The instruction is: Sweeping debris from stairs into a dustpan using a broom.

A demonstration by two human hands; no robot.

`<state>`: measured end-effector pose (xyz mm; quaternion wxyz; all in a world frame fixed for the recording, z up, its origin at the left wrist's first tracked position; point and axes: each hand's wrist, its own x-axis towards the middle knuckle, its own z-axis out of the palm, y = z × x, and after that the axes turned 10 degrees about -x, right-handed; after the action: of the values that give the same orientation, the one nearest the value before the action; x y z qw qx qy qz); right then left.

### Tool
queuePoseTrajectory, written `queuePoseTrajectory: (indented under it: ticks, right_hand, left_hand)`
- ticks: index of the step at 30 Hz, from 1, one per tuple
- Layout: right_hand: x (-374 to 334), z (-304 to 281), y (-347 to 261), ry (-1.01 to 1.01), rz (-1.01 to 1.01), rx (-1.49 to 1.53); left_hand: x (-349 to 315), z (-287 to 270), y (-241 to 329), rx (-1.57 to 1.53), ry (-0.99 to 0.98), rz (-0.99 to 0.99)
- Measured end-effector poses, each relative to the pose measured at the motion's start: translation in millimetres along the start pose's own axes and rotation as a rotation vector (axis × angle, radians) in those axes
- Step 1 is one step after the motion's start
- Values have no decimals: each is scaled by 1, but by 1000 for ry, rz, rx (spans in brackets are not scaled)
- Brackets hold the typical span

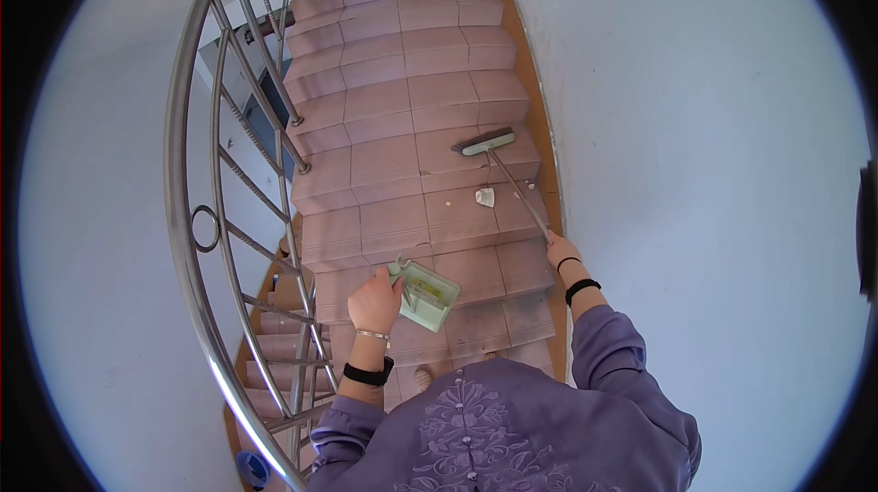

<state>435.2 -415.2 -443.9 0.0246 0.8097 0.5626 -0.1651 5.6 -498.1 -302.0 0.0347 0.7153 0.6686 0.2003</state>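
Note:
My left hand [375, 300] is closed round the handle of a pale green dustpan [426, 316], which hangs over the steps just in front of me. Something yellowish lies inside the pan. In my right hand [564, 252], near the wall, is the grey stick of a small broom [488, 143]. The broom's green head with dark bristles is on a step further up, to the right. Between broom and dustpan a crumpled white scrap [485, 197] lies on a tread. A tiny pale bit [448, 204] is left of it.
Pink tiled stairs [384, 108] climb ahead of me. A curved metal railing [178, 172] borders them on the left, and a pale wall [686, 172] on the right. Lower steps [283, 346] and a blue round container [252, 469] show beyond the railing.

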Motion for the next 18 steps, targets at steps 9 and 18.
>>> queuePoseTrajectory:
  ticks: [9,18]
  right_hand:
    - [-50,-15,-18,65,-22,132]
    - [51,-25,-34,43,85,69]
  left_hand:
    - [1,-3,-1,31,-13,3]
    - [2,2,2,26,-24,6]
